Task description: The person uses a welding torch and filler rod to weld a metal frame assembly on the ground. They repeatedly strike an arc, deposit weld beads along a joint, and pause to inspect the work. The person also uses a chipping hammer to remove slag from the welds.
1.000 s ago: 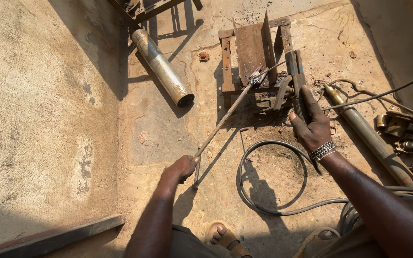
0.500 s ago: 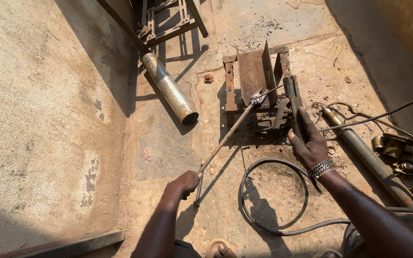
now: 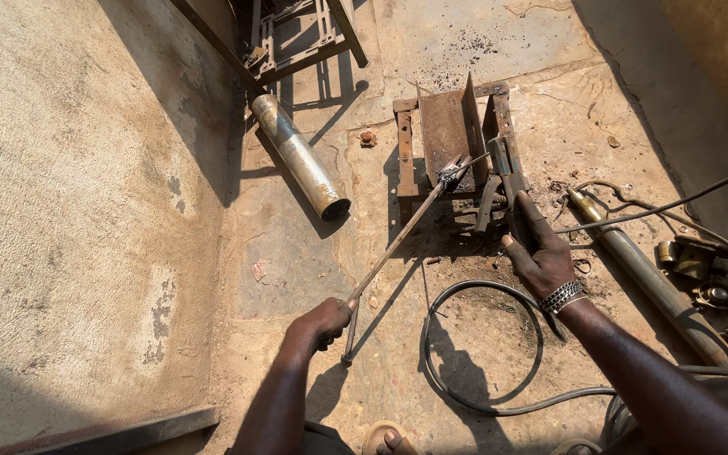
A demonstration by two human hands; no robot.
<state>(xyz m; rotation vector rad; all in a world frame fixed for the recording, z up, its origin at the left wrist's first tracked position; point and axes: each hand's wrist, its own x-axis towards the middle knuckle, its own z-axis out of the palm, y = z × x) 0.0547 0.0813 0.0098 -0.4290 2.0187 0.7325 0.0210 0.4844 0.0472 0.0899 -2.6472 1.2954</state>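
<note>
My left hand [image 3: 320, 324] grips the near end of a long thin metal rod [image 3: 398, 242] that slants up and right to a rusty metal frame [image 3: 444, 135] on the ground. The rod's far tip meets the frame near a clamp-like piece. My right hand [image 3: 539, 253], with a metal bracelet at the wrist, is closed on a dark handled tool [image 3: 505, 173] that rests against the frame's right side. A black cable [image 3: 465, 396] loops on the ground between my arms.
A grey metal pipe [image 3: 301, 158] lies left of the frame. Another long pipe [image 3: 650, 278] lies at the right beside small metal parts [image 3: 697, 261] and cables. A metal stand [image 3: 301, 42] is at the top. A flat bar [image 3: 111, 434] lies bottom left. My sandalled toes [image 3: 389, 440] show below.
The view has shifted, so frame and pipes sit lower in the picture. Both hands keep their grips; the rod and tool stay at the frame.
</note>
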